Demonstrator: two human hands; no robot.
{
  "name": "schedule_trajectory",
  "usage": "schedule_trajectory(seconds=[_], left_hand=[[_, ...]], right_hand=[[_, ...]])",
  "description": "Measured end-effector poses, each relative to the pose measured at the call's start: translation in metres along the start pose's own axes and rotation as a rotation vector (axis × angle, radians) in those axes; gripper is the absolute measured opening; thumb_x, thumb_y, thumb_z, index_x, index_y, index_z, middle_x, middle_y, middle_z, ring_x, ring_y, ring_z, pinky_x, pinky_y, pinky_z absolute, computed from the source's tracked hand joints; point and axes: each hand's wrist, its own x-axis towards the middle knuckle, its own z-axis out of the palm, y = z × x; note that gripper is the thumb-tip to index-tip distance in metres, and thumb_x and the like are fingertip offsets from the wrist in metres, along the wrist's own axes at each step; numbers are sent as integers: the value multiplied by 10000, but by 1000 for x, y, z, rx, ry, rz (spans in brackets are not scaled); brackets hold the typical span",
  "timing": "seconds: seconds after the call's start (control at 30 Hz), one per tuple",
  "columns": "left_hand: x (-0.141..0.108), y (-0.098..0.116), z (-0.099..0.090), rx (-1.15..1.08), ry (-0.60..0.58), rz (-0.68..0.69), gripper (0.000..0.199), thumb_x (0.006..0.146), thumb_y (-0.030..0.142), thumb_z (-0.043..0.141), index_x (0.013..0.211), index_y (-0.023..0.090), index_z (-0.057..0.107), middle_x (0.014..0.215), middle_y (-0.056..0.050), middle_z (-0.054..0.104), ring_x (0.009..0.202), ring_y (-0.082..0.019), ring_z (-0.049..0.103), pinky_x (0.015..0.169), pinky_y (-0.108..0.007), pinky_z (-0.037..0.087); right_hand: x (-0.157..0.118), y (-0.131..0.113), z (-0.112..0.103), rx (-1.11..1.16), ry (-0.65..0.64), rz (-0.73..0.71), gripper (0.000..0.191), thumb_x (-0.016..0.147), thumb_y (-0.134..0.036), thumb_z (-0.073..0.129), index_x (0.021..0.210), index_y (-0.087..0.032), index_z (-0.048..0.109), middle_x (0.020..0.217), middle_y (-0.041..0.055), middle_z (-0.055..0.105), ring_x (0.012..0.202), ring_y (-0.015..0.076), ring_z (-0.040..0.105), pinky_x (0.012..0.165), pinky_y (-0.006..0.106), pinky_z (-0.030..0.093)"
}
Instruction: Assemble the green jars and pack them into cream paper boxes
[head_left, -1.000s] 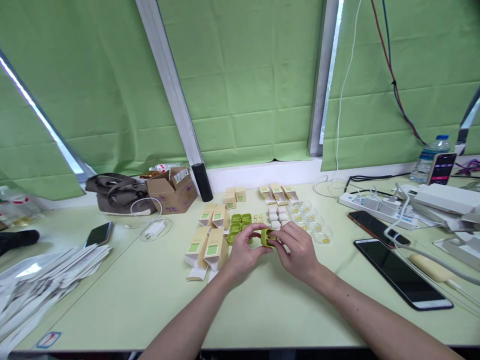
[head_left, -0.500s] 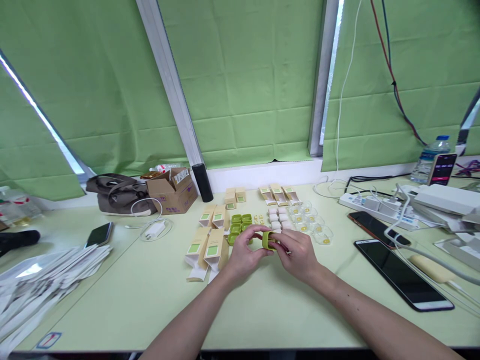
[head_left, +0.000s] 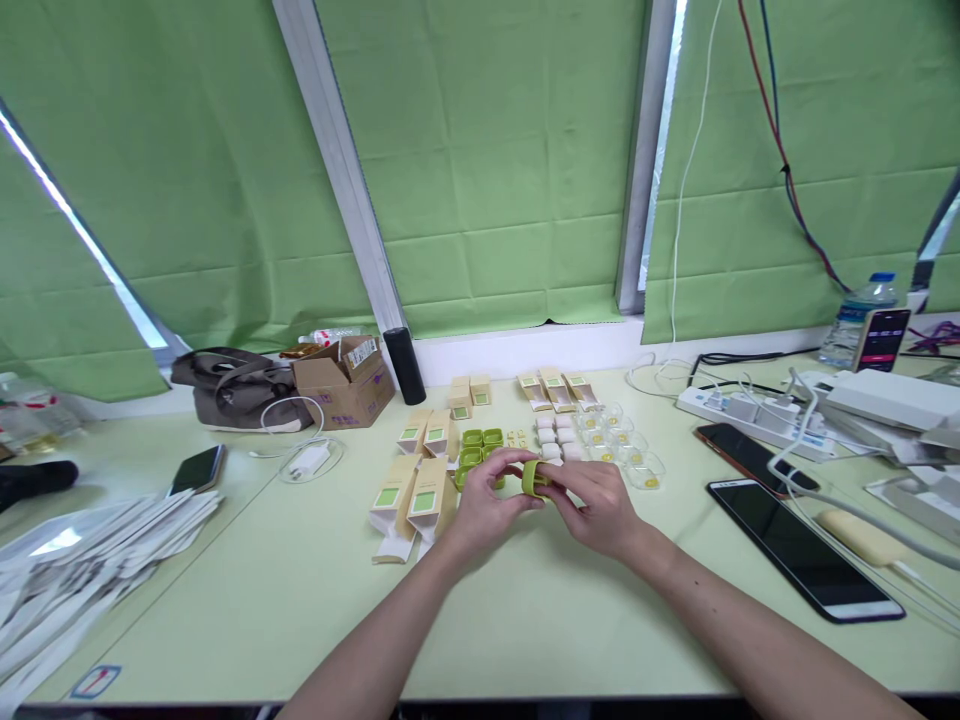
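Between my two hands is a small green square plastic case [head_left: 534, 478], lifted above the table. My left hand [head_left: 489, 500] grips its left side with thumb and fingers. On the other side my right hand [head_left: 592, 495] pinches it, with fingertips at its opening. Just behind my left hand sit several more green cases [head_left: 482, 437] in rows. Tiny yellow pieces [head_left: 517, 439] lie beside them, then white rounded pieces [head_left: 555, 437] in two columns. Clear plastic shells [head_left: 619, 440] with yellow centres stand to the right. Opened beige cartons [head_left: 431, 495] lie left of my left hand.
A large phone [head_left: 802, 545], a second phone [head_left: 754, 458] and a power strip [head_left: 757, 418] with cables occupy the right side. At the left are a paper stack [head_left: 112, 560], a phone [head_left: 199, 468] and a charger [head_left: 309, 459]. A cardboard box [head_left: 345, 385] and black cylinder [head_left: 405, 365] stand behind.
Both hands stay around the green case, which has turned slightly and shifted a little left. Everything on the table rests where it was.
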Motion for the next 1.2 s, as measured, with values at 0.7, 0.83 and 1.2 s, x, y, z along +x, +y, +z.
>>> schedule_trajectory(seconds=[0.7,0.83,1.2], left_hand=[[-1,-3,-5,168,68,163,533,845,254,812,1361,285,678,1219,-85,685,1098,-233,621,906,-369,554],[0,-4,-8,178,132,139,125,939,266,673,1026,200,733,1048,-89,690,980,-213,648,837,-330,538],[3,-12,-1,206,117,43,162,890,326,699,814,185,720,871,-54,693,819,-184,634,717,-285,483]], right_hand=[[-5,-4,12,488,-9,486,442,895,-108,645,1305,-271,623,1282,106,671,1097,264,718,936,466,671],[-8,-2,15,522,21,518,422,883,-120,660,1280,-262,630,1269,101,669,1089,258,716,964,471,658],[-7,-1,16,440,38,452,371,924,-158,645,1281,-262,640,1256,113,677,1096,264,716,954,470,665]])
